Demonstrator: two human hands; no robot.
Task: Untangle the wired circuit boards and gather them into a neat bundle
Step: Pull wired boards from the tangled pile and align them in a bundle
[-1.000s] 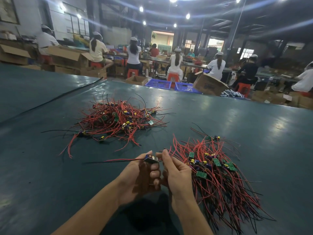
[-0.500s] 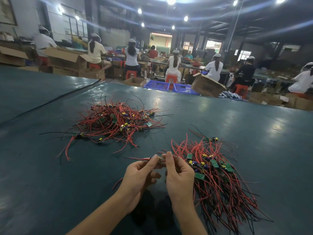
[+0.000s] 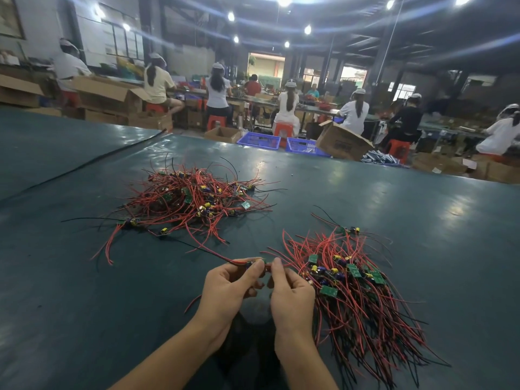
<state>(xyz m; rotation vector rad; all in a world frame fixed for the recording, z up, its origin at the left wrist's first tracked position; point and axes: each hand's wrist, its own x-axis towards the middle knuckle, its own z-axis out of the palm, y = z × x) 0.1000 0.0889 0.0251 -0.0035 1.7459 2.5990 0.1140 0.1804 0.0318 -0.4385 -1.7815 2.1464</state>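
A tangled heap of small green circuit boards with red and black wires (image 3: 194, 199) lies on the dark green table, ahead and to the left. To the right of my hands lies a combed-out bundle of boards (image 3: 354, 288), its wires fanning towards me. My left hand (image 3: 228, 288) and my right hand (image 3: 291, 294) meet in front of me. Both pinch one small wired board (image 3: 260, 263) between thumb and fingers. Its red and black wires (image 3: 213, 253) trail off to the left over the table. The board itself is mostly hidden by my fingertips.
The green table (image 3: 84, 305) stretches far left and right, with a black cable (image 3: 84, 164) across its left part. Beyond its far edge stand blue crates (image 3: 260, 140), cardboard boxes (image 3: 342, 143) and several seated workers at benches.
My hands have come closer together around the single board. Its long wires, which stretched flat to the left, are now drawn in and lifted.
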